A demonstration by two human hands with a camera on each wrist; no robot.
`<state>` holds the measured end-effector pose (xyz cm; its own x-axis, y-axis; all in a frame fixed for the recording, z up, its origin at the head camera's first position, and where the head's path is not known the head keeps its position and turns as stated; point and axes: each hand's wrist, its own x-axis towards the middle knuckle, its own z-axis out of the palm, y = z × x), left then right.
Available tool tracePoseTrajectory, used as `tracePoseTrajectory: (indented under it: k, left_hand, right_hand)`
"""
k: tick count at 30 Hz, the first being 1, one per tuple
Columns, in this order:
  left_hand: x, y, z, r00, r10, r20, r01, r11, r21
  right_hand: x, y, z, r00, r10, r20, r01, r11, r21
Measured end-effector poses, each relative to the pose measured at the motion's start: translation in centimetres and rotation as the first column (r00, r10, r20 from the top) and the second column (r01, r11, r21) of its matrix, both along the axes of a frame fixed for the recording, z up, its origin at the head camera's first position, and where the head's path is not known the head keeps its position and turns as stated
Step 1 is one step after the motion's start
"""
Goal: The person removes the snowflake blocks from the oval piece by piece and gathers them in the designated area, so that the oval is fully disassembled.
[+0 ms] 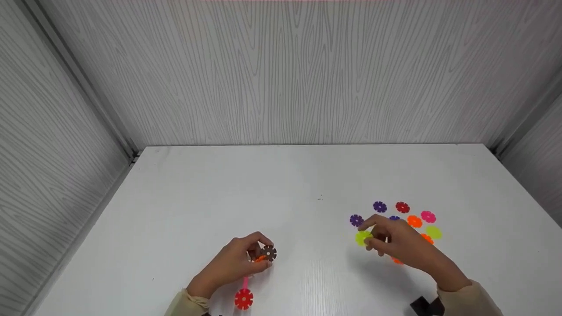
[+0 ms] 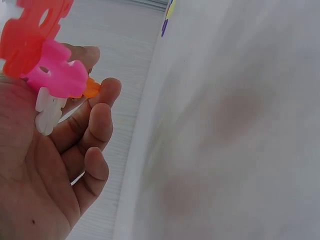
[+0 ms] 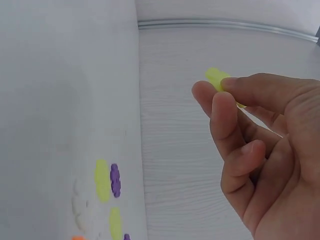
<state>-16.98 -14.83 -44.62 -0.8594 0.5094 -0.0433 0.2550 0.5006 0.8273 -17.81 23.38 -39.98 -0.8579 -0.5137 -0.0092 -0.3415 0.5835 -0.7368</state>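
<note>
My left hand [image 1: 235, 259] holds a chain of notched plastic interlocking discs between thumb and fingers. At the chain's far end a brown disc [image 1: 269, 253] sticks out past the fingertips, beside an orange disc [image 2: 92, 88]. A pink disc [image 2: 59, 70], a whitish disc [image 2: 49, 112] and a red disc [image 1: 243, 299] make up the part hanging toward the wrist. Over on the right, my right hand [image 1: 397, 239] pinches a yellow disc [image 3: 216, 76] between thumb and index finger, raised above the table. Its other fingers are loosely bent, and the two hands are well apart.
Loose discs lie around and beneath the right hand, among them purple [image 1: 380, 206], red [image 1: 402, 207], orange [image 1: 414, 221], pink [image 1: 428, 216] and yellow [image 1: 434, 232]. A black object [image 1: 420, 306] is by the right sleeve. Wood-grain panels [image 1: 281, 70] border the white table [image 1: 219, 188].
</note>
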Motion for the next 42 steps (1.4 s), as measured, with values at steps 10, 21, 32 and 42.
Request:
tracePoseTrajectory:
  k: [10, 21, 32, 42]
  left_hand:
    - [0.1, -0.2, 0.2, 1.0, -0.009, 0.012, 0.009, 1.0, 0.019]
    - [-0.1, -0.4, 0.1, 1.0, -0.001, -0.002, 0.001, 1.0, 0.019]
    - [0.1, -1.0, 0.3, 1.0, 0.006, 0.004, -0.006, 1.0, 0.004]
    - [-0.2, -0.9, 0.0, 1.0, 0.002, -0.007, -0.003, 1.0, -0.016]
  right_hand:
    - [0.5, 4.1, -0.1, 0.995, -0.074, -0.061, 0.08, 0.992, 0.099]
    - [0.5, 8.2, 0.1, 0.99, -0.133, 0.042, 0.123, 0.975, 0.185]
    - [-0.1, 9.6, -1.5, 0.96, -0.154, 0.235, 0.099, 0.968, 0.229]
    - [-0.5, 10.6, -2.9, 0.92, -0.231, 0.317, 0.128, 0.941, 0.312]
